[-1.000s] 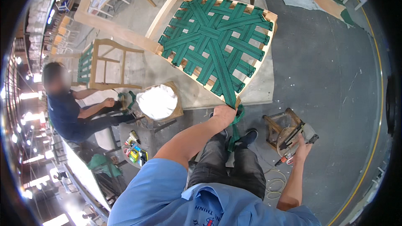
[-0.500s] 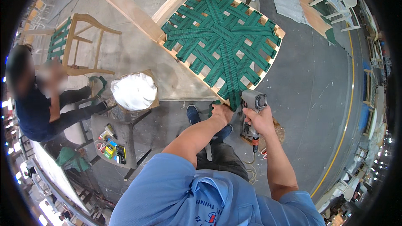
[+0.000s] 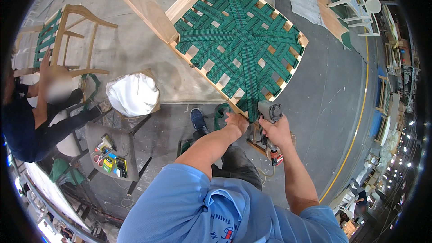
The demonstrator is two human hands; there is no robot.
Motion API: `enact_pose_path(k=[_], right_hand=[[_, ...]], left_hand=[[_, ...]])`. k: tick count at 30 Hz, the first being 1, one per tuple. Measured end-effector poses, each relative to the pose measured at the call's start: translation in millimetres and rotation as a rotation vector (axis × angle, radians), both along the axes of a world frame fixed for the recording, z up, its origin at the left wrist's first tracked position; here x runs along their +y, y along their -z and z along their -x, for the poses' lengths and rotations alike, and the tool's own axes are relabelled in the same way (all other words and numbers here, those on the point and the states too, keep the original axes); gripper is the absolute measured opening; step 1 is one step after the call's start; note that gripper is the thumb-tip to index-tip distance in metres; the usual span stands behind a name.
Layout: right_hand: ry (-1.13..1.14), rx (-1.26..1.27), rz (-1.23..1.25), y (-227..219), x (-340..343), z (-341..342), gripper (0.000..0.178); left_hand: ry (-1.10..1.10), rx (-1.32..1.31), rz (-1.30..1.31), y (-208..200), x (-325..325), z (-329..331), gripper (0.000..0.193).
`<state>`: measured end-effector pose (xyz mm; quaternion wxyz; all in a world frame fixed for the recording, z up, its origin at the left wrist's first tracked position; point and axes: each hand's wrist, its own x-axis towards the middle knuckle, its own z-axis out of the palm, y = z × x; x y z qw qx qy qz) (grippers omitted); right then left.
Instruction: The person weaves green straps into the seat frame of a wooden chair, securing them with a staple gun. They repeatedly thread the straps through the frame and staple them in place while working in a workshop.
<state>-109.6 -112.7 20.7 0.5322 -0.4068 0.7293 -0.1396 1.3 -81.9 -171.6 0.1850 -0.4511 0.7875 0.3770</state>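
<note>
A light wooden chair frame has its seat woven with green webbing; several straps cross in a star at the middle. One strap runs down to the corner nearest me. There, my left hand is closed on the end of that strap, under the frame's edge; its fingertips are partly hidden. My right hand grips a grey air staple gun, its nose beside the strap at the same corner. A hose hangs from the gun's orange-red fitting.
A grey stool at left holds scissors, small boxes and a tool. Beyond it stands a white sack. A co-worker sits far left by another webbed chair. Below the gun, a small wooden stool partly shows.
The view has shifted slightly, moving the surroundings left. My hands and the staple gun stay at the seat corner. The co-worker has leaned and reached up to the other chair.
</note>
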Motion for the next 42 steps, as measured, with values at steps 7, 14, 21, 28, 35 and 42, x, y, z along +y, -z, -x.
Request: enact_pose_path(k=[7, 14, 21, 28, 35, 42], right_hand=[[-0.004, -0.017, 0.004, 3.7, -2.7, -2.8, 0.028], [0.018, -0.041, -0.016, 4.1, 2.6, -5.9, 0.025], [-0.006, -0.051, -0.025, 2.0, 1.2, -11.3, 0.027], [-0.029, -0.047, 0.008, 1.4, 4.4, -22.7, 0.028], [0.215, -0.138, 0.097, -18.1, 43.8, 13.1, 0.022], [0.306, -0.132, 0.164, -31.0, 66.9, 42.0, 0.019]], left_hand=[[-0.04, 0.028, 0.02, 9.3, 0.8, -2.6, 0.041], [0.034, -0.009, -0.084, -14.0, -9.4, -5.4, 0.038], [0.067, -0.025, -0.016, -18.2, -6.1, -11.7, 0.036], [-0.06, 0.056, 0.048, -16.1, -3.8, -14.6, 0.034], [-0.356, 0.303, -0.005, -68.2, 23.4, -20.7, 0.035], [-1.016, 0.501, 0.06, -148.3, -5.0, -51.6, 0.042]])
